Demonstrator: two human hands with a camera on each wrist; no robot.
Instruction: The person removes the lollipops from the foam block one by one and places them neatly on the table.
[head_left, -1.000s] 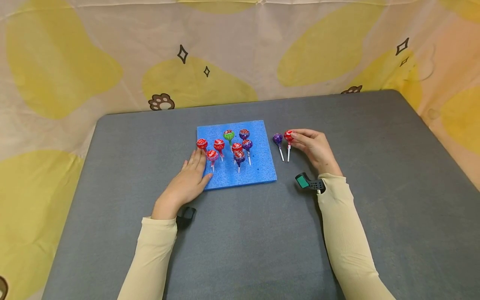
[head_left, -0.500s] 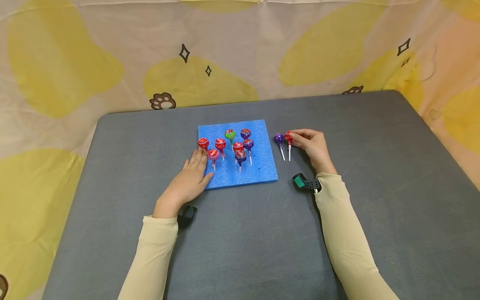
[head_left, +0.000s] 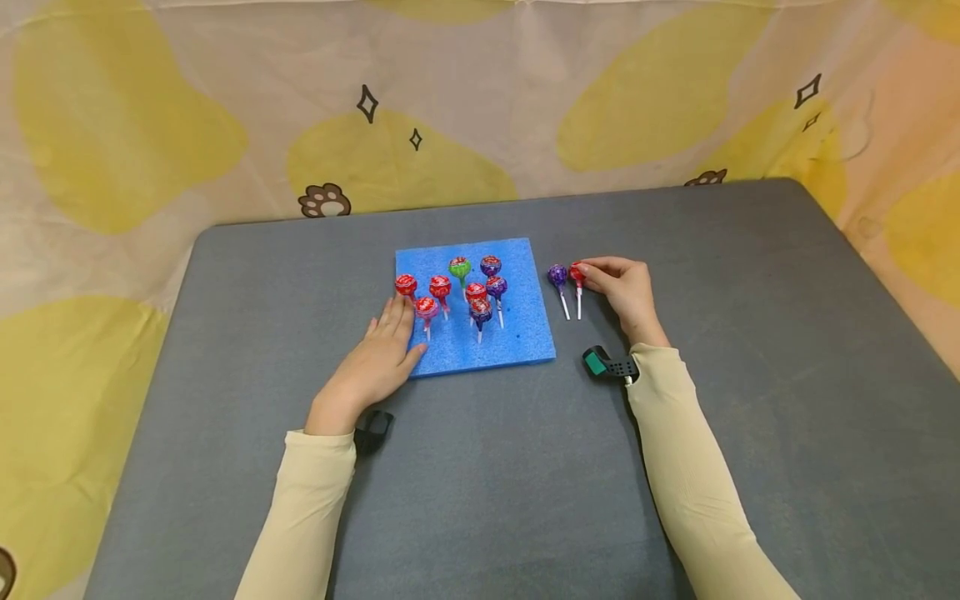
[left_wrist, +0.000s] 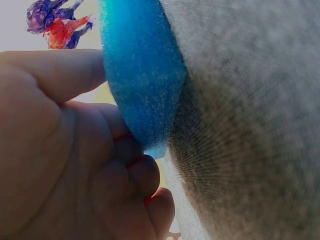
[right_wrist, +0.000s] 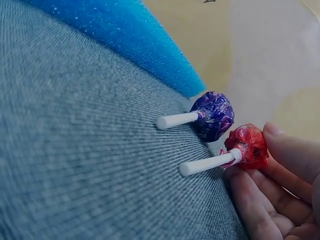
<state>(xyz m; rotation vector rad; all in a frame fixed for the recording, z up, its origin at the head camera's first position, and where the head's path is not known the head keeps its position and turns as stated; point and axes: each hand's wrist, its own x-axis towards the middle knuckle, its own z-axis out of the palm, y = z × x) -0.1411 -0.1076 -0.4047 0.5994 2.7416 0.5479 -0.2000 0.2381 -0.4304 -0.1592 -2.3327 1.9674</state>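
In the head view, my right hand (head_left: pixel 628 297) pinches the head of a red lollipop (right_wrist: pixel 249 144) between thumb and fingers; its white stick points back toward me, low over the table. Just left of it lies a purple lollipop (right_wrist: pixel 216 114), untouched. A square blue foam board (head_left: pixel 521 337) bears several upright lollipops: red ones, a pink-red one (head_left: pixel 426 308), a green one (head_left: pixel 460 267) and purple ones (head_left: pixel 497 287). My left hand (head_left: pixel 372 360) rests along the board's left edge, fingers extended, thumb at the near corner. The left wrist view shows its fingers against the foam side (left_wrist: pixel 145 80).
A grey cloth-covered table (head_left: pixel 487 492) lies under everything. Behind it hangs a cream and yellow patterned cloth (head_left: pixel 450 67). A dark strap with a green-faced piece (head_left: pixel 596 361) sits at my right wrist, and a dark device (head_left: pixel 373 431) is at the left wrist.
My right wrist and forearm have shifted slightly left while the fingers stay on the red lollipop, whose head has drawn marginally nearer the purple one. My left hand stays put.
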